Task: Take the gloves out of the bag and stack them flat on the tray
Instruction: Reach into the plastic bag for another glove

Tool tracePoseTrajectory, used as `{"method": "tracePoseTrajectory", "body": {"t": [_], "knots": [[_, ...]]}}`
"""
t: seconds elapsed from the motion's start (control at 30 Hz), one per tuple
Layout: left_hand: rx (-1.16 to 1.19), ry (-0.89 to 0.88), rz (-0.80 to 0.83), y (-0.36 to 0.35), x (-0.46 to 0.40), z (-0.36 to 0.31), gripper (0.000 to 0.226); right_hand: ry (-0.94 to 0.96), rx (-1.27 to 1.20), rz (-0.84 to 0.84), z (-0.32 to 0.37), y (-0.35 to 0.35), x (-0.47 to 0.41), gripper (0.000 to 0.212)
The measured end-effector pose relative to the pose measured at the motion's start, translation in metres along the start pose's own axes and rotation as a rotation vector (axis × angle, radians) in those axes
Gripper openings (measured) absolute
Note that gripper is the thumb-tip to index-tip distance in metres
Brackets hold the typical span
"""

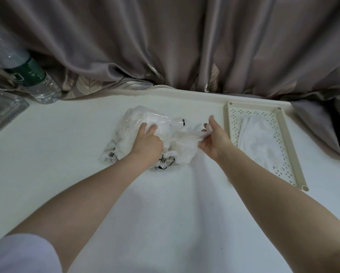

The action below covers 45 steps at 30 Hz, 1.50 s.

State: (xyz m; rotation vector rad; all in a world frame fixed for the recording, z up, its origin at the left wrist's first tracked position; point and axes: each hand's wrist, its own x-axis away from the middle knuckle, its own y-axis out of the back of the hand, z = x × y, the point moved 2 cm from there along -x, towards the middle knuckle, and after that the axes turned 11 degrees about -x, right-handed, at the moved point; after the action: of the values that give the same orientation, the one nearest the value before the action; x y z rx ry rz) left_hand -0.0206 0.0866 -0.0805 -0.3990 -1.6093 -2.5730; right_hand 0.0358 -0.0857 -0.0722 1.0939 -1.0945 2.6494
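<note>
White table (47,154) before draped grey curtain (165,46)

There is one view only, from a wide-angle camera worn on the person's head. It looks forward and steeply down over the white counter (47,154), with both forearms running up from the lower corners toward mid-frame. The left hand (147,144) and the right hand (214,138) sit close to the centre, near enough that single fingers can be told apart. The counter's far edge crosses the upper middle, and the curtain (165,46) behind it fills the top. The lens bends straight lines: that far edge curves, and the tray (291,146) at the right leans outward. A bottle (27,75) at the left edge tilts likewise.
</note>
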Motion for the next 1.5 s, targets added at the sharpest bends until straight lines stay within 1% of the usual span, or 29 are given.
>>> {"method": "tracePoseTrajectory", "body": {"t": [0.07, 0.1, 0.17, 0.2, 0.27, 0.33, 0.37, 0.43, 0.5, 0.57, 0.63, 0.7, 0.77, 0.8, 0.9, 0.97, 1.0, 1.03, 1.1, 1.17, 1.23, 1.3, 1.33, 1.37, 1.47, 1.5], "knots": [[0.123, 0.022, -0.020, 0.007, 0.000, -0.004, 0.024, 0.027, 0.247, 0.111, -0.005, -0.003, 0.004, 0.017], [0.220, 0.033, -0.093, 0.013, 0.002, -0.004, 0.023, 0.054, 0.347, 0.165, -0.007, -0.005, 0.007, 0.012], [0.414, 0.058, -0.271, 0.022, 0.006, -0.003, 0.028, 0.080, 0.466, 0.209, -0.010, -0.007, 0.009, 0.021], [0.502, 0.062, -0.314, 0.026, 0.006, -0.002, 0.032, 0.076, 0.490, 0.218, -0.011, -0.009, 0.009, 0.024], [0.610, 0.016, -0.264, 0.031, 0.004, -0.003, 0.037, 0.048, 0.469, 0.249, -0.014, -0.011, 0.009, 0.024], [0.683, -0.046, -0.170, 0.030, 0.000, -0.006, 0.037, 0.036, 0.423, 0.286, -0.016, -0.013, 0.007, 0.021], [0.730, -0.056, -0.150, 0.030, -0.001, -0.007, 0.036, 0.042, 0.405, 0.306, -0.015, -0.014, 0.008, 0.019], [0.822, -0.044, -0.162, 0.028, -0.001, -0.005, 0.036, 0.049, 0.366, 0.349, -0.015, -0.014, 0.008, 0.017], [0.862, -0.022, -0.187, 0.026, -0.001, 0.000, 0.038, 0.045, 0.338, 0.381, -0.014, -0.015, 0.009, 0.018], [0.855, -0.015, -0.186, 0.025, -0.002, 0.003, 0.040, 0.053, 0.328, 0.361, -0.013, -0.014, 0.008, 0.020], [0.819, 0.006, -0.205, 0.027, -0.004, 0.005, 0.029, 0.085, 0.387, 0.290, -0.013, -0.015, 0.005, 0.023], [0.783, 0.041, -0.242, 0.027, -0.005, 0.011, 0.016, 0.155, 0.511, 0.191, -0.012, -0.015, 0.002, 0.023], [0.736, 0.053, -0.264, 0.026, -0.005, 0.016, 0.010, 0.217, 0.586, 0.121, -0.013, -0.015, 0.000, 0.019], [0.705, 0.048, -0.265, 0.025, -0.004, 0.018, 0.009, 0.218, 0.615, 0.118, -0.013, -0.014, -0.001, 0.015], [0.610, 0.053, -0.284, 0.022, 0.000, 0.024, 0.015, 0.130, 0.734, 0.247, -0.013, -0.012, 0.002, 0.005], [0.545, 0.058, -0.310, 0.021, 0.001, 0.027, 0.018, 0.068, 0.835, 0.308, -0.012, -0.014, 0.006, 0.018], [0.522, 0.060, -0.315, 0.021, 0.001, 0.027, 0.021, 0.061, 0.889, 0.311, -0.012, -0.016, 0.009, 0.025], [0.505, 0.054, -0.312, 0.022, 0.002, 0.026, 0.024, 0.078, 0.936, 0.296, -0.012, -0.018, 0.011, 0.029], [0.464, 0.027, -0.310, 0.024, 0.002, 0.022, 0.030, 0.158, 0.971, 0.264, -0.015, -0.021, 0.012, 0.028], [0.418, 0.001, -0.297, 0.024, 0.002, 0.019, 0.035, 0.183, 0.907, 0.280, -0.017, -0.025, 0.013, 0.028], [0.362, -0.038, -0.268, 0.024, 0.002, 0.020, 0.033, 0.158, 0.862, 0.319, -0.016, -0.027, 0.013, 0.034], [0.250, -0.103, -0.212, 0.026, 0.002, 0.020, 0.020, 0.152, 0.919, 0.334, -0.013, -0.029, 0.015, 0.039], [0.197, -0.138, -0.190, 0.028, 0.002, 0.019, 0.017, 0.174, 0.984, 0.341, -0.012, -0.031, 0.016, 0.039], [0.154, -0.166, -0.179, 0.029, 0.002, 0.017, 0.020, 0.210, 1.089, 0.353, -0.012, -0.033, 0.016, 0.034], [0.085, -0.176, -0.211, 0.029, 0.002, 0.017, 0.030, 0.402, 1.554, 0.378, -0.008, -0.034, 0.012, 0.004], [0.087, -0.160, -0.208, 0.027, 0.002, 0.019, 0.031, 0.442, 1.707, 0.358, -0.004, -0.031, 0.010, 0.013]]}}
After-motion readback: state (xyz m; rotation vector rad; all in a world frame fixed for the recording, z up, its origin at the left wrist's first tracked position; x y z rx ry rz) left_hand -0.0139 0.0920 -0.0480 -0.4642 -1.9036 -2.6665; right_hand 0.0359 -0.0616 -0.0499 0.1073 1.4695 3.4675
